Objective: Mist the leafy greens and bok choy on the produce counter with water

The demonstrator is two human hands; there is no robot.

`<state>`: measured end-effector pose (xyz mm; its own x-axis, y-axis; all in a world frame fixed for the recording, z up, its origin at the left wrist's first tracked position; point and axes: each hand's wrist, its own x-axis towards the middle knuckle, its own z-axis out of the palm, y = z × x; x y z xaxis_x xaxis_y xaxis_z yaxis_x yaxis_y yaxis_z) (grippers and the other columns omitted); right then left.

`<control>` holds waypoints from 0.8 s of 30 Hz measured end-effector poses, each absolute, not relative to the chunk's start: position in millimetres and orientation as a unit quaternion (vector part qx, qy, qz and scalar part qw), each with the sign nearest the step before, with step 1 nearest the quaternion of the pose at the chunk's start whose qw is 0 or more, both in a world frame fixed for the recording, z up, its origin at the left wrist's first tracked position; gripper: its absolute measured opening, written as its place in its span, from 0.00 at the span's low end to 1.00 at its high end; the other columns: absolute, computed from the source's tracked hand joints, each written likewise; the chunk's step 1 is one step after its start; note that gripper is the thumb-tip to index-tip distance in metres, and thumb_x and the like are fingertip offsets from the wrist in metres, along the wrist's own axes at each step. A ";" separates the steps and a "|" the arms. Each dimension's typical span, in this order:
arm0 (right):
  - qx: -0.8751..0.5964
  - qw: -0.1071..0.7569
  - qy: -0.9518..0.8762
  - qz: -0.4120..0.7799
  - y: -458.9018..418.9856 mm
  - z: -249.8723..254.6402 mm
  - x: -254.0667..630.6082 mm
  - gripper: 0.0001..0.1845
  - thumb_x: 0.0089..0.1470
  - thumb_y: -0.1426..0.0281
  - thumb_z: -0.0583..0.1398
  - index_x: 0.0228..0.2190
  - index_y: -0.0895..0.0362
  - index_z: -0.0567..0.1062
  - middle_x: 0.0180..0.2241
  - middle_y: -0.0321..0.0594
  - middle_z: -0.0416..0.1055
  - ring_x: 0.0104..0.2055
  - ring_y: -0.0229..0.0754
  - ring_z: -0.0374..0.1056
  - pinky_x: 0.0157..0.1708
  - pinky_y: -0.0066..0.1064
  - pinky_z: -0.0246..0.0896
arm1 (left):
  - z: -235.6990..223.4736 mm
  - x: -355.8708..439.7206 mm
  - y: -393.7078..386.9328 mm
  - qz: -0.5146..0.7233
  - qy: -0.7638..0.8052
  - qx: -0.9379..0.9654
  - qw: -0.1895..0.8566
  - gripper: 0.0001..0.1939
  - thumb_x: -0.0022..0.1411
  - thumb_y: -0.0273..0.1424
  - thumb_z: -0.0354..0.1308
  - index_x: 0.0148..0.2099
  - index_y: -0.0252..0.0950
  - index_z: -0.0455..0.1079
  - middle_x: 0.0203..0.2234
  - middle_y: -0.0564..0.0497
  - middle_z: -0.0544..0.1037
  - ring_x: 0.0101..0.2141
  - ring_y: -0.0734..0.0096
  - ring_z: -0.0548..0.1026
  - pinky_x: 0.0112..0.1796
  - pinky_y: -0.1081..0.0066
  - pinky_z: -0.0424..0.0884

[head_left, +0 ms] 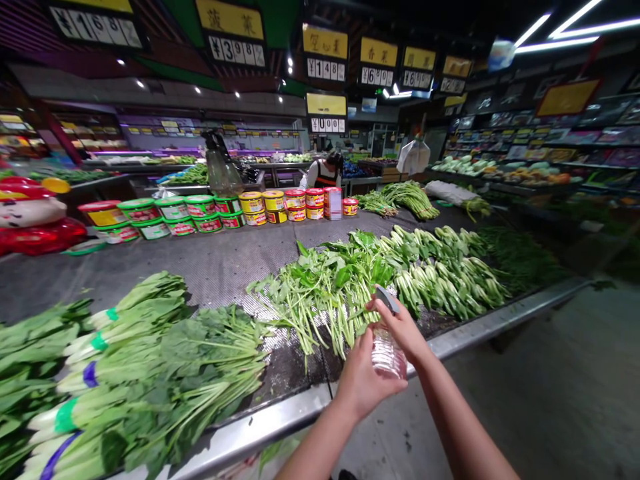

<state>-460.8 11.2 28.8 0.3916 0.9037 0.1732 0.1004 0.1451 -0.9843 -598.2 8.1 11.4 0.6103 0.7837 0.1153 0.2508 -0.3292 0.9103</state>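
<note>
Over the front edge of a vegetable stand I hold a clear spray bottle (pixel 389 352) with a grey trigger head. My left hand (pixel 361 373) is wrapped round its ribbed body. My right hand (pixel 400 327) grips the bottle's top by the grey trigger, its fingers partly hidden. Just beyond the bottle lie loose leafy greens with thin stems (pixel 335 280). Bundles of small bok choy (pixel 445 280) spread out to their right.
Taped bunches of greens (pixel 100 340) and spinach-like greens (pixel 210 367) lie at the left. Stacked tins (pixel 205 213) line the stand's back, near a dark spray bottle (pixel 220 163). A metal rail (pixel 280 423) runs along the front. Another person (pixel 325 172) bends down farther back. Price signs hang overhead.
</note>
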 end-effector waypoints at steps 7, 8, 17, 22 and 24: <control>-0.613 0.575 -0.466 0.276 6.8 32.9 -455.6 0.26 0.54 0.51 0.54 0.46 0.55 0.71 0.30 0.41 0.72 0.34 0.45 0.68 0.34 0.37 0.66 | 15.6 -593.7 -2.1 0.279 0.333 0.765 0.475 0.45 0.34 0.33 0.72 0.56 0.37 0.59 0.47 0.46 0.70 0.44 0.57 0.69 0.45 0.63 0.68; -0.615 0.576 -0.463 0.273 6.7 32.1 -455.6 0.25 0.54 0.51 0.54 0.45 0.56 0.72 0.29 0.41 0.71 0.33 0.45 0.68 0.32 0.36 0.66 | 15.4 -593.7 -2.6 0.280 0.333 0.767 0.472 0.45 0.34 0.32 0.72 0.56 0.37 0.58 0.47 0.46 0.69 0.44 0.57 0.69 0.45 0.63 0.68; -0.613 0.598 -0.447 0.260 7.4 30.5 -452.4 0.26 0.54 0.52 0.54 0.48 0.55 0.70 0.35 0.42 0.74 0.40 0.47 0.69 0.38 0.37 0.65 | 10.4 -589.0 5.3 0.283 0.318 0.773 0.470 0.46 0.34 0.32 0.72 0.57 0.37 0.59 0.47 0.46 0.69 0.45 0.56 0.69 0.46 0.62 0.68; -0.629 0.596 -0.444 0.229 11.0 34.9 -449.3 0.25 0.54 0.51 0.53 0.44 0.56 0.72 0.34 0.43 0.74 0.38 0.46 0.69 0.36 0.36 0.65 | 8.5 -583.6 10.8 0.286 0.315 0.771 0.474 0.47 0.34 0.32 0.71 0.58 0.39 0.59 0.49 0.45 0.69 0.48 0.53 0.67 0.48 0.59 0.66; -0.636 0.594 -0.442 0.220 11.7 35.8 -449.0 0.24 0.54 0.50 0.53 0.39 0.56 0.73 0.31 0.42 0.73 0.35 0.45 0.69 0.33 0.35 0.65 | 8.2 -582.5 11.0 0.287 0.313 0.768 0.479 0.47 0.34 0.32 0.71 0.59 0.39 0.58 0.49 0.45 0.69 0.48 0.53 0.67 0.48 0.60 0.66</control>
<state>-449.0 11.7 35.8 0.5132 0.8226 0.2449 0.3008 0.0948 -0.9490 -582.5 11.0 8.2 0.6393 0.7560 0.1406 0.2058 -0.3444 0.9160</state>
